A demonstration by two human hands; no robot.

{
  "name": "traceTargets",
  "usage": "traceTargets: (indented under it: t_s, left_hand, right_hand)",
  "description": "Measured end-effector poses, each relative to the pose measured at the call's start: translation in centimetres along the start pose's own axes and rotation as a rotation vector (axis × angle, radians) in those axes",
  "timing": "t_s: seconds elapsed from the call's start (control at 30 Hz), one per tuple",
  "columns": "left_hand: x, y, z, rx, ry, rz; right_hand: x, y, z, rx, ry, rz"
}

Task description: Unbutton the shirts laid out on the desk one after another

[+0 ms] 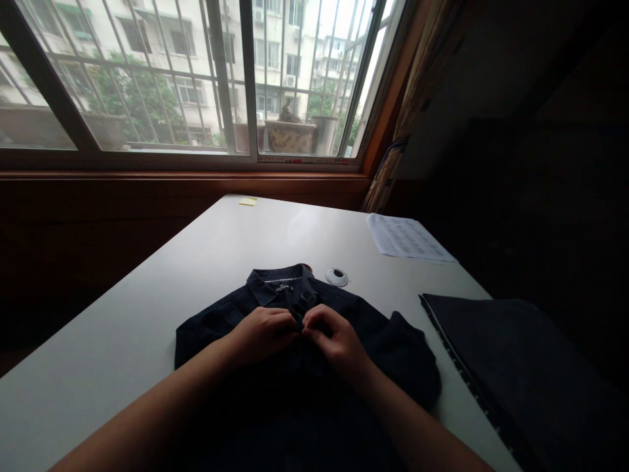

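A dark navy collared shirt [388, 347] lies spread on the white table, its collar pointing away from me. My left hand [268, 333] is closed on the front edge of the shirt just below the collar. Close against it, my right hand [334, 335] pinches the same front opening between thumb and forefinger. The fingertips of both hands nearly meet at the cloth. Whether a button sits between them is too dark and small to tell. The lower part of the shirt fades into shadow under my forearms.
Beyond the collar sits a small white disc with a dark centre [337, 277]. Printed papers [410, 237] lie at the back right and a yellow sticky note [248, 202] at the far edge. A dark folded cloth [521, 354] covers the table's right side [162, 295]. A barred window stands behind.
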State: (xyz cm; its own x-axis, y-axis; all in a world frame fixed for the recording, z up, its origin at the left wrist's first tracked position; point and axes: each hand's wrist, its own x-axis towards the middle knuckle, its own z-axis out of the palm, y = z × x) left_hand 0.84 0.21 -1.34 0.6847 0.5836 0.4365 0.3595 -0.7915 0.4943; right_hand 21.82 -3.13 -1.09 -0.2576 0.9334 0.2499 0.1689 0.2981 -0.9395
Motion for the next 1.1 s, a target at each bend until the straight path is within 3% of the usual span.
traceTargets:
  t_s: [0.63,1.1]
  left_hand:
    - [-0.15,-0.18,0.08,-0.039,-0.062,0.066]
    - [-0.53,-0.31,0.39,0.033,0.026,0.105]
  right_hand:
    - [0.44,0.29,-0.87,0.071,-0.120,0.093]
    - [0.49,0.41,-0.74,0.352,-0.147,0.240]
